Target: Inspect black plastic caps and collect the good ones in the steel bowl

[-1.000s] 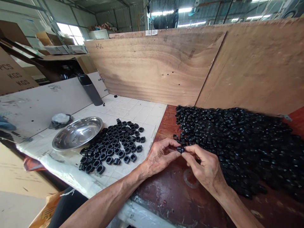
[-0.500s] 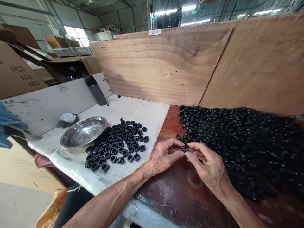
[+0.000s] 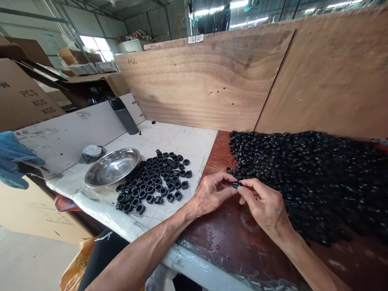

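My left hand and my right hand meet over the dark red tabletop, fingertips pinched together on one small black plastic ring. Right behind and to the right lies a big heap of the same black rings. Left of my hands, a flat group of black rings is spread on the white tiled surface, beside a shiny steel bowl.
Plywood boards stand as a wall behind the bench. A dark cylinder flask stands at the back left, and a small wrapped round object lies near the bowl. Cardboard boxes are stacked at the left.
Both hands stay pinched on the small ring with only slight finger movement. The camera has shifted a little, so everything sits slightly further right and higher in view.
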Demonstrator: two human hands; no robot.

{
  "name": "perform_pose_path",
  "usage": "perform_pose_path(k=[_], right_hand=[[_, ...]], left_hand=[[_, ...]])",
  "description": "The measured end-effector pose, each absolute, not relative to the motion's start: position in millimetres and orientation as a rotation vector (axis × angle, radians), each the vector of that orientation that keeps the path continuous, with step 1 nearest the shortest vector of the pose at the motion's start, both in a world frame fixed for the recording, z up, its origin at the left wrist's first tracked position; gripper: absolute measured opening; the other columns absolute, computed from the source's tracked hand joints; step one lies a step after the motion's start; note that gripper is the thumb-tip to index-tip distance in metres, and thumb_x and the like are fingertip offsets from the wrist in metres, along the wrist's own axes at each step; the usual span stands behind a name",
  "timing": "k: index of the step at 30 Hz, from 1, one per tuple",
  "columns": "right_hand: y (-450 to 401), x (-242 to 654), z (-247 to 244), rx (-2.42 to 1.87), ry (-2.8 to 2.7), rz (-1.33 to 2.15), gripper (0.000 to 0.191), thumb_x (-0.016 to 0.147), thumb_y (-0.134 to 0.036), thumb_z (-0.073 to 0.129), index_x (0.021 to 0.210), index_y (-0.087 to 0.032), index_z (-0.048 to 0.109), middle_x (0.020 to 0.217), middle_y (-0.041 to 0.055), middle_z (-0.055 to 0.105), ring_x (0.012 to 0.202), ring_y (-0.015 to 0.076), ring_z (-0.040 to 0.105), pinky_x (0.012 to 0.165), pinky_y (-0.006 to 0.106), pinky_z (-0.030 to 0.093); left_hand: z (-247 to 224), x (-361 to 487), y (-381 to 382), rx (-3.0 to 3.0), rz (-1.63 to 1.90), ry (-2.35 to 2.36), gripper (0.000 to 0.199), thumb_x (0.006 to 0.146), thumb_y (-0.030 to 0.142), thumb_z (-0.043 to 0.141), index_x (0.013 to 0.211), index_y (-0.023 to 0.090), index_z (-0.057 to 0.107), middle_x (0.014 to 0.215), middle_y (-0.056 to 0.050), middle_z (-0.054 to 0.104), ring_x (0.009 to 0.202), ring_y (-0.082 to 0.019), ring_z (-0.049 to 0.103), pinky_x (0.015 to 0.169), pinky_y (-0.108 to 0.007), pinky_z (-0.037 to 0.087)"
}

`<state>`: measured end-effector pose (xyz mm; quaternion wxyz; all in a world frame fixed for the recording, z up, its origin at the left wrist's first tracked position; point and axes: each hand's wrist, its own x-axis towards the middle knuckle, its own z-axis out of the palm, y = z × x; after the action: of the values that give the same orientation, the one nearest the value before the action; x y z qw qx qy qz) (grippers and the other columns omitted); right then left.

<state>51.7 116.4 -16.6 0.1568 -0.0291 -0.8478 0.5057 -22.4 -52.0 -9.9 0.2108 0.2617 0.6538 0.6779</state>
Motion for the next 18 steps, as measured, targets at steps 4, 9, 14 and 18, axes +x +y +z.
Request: perform_pose_path(k=[4, 9, 14, 18], right_hand=[[104.8, 51.0, -14.8, -0.533, -2.097, 2.164, 0.040, 0.081, -0.054, 0.072, 0.086, -0.016, 0.064, 0.062, 0.0005, 0.059, 0.057, 0.0139, 0.057, 0.058, 0.025, 0.047], [115.3, 45.6, -21.8, -0.562, -2.134, 2.260, 0.050, 0.080, -0.063, 0.068, 0.078, -0.014, 0.062, 0.068, 0.0034, 0.059, 0.055, 0.0146, 0.055, 0.052, 0.027, 0.046], [142.0, 39.9, -43.5, -0.118, -2.602, 0.982, 0.016, 0.092, -0.027, 0.057, 0.092, -0.016, 0.069, 0.091, 0.0064, 0.066, 0.080, 0.0198, 0.062, 0.076, 0.034, 0.049], [141.0, 36.2, -53.7, 0.287, -2.750, 0.480, 0.030, 0.094, -0.008, 0.050, 0.117, -0.014, 0.069, 0.112, 0.0075, 0.064, 0.097, 0.0227, 0.053, 0.086, 0.035, 0.048]], left_hand=[[-10.6, -21.4, -55.3, 1.416, 1.627, 2.299, 0.025, 0.096, 0.019, 0.054, 0.119, 0.011, 0.060, 0.117, -0.013, 0.064, 0.110, -0.019, 0.062, 0.098, -0.033, 0.051], [-6.8, -28.5, -73.5, 1.690, 1.120, 2.497, 0.022, 0.094, 0.013, 0.045, 0.113, 0.011, 0.055, 0.107, -0.013, 0.061, 0.098, -0.019, 0.059, 0.087, -0.032, 0.052], [-0.4, -49.7, -106.0, 1.543, 0.199, 2.960, 0.006, 0.077, 0.012, 0.054, 0.081, 0.015, 0.058, 0.090, -0.011, 0.057, 0.086, -0.026, 0.050, 0.071, -0.038, 0.045], [-7.8, -45.6, -88.0, 1.464, 0.370, 3.008, 0.012, 0.086, 0.022, 0.056, 0.080, 0.014, 0.062, 0.091, -0.011, 0.058, 0.087, -0.025, 0.049, 0.086, -0.040, 0.045]])
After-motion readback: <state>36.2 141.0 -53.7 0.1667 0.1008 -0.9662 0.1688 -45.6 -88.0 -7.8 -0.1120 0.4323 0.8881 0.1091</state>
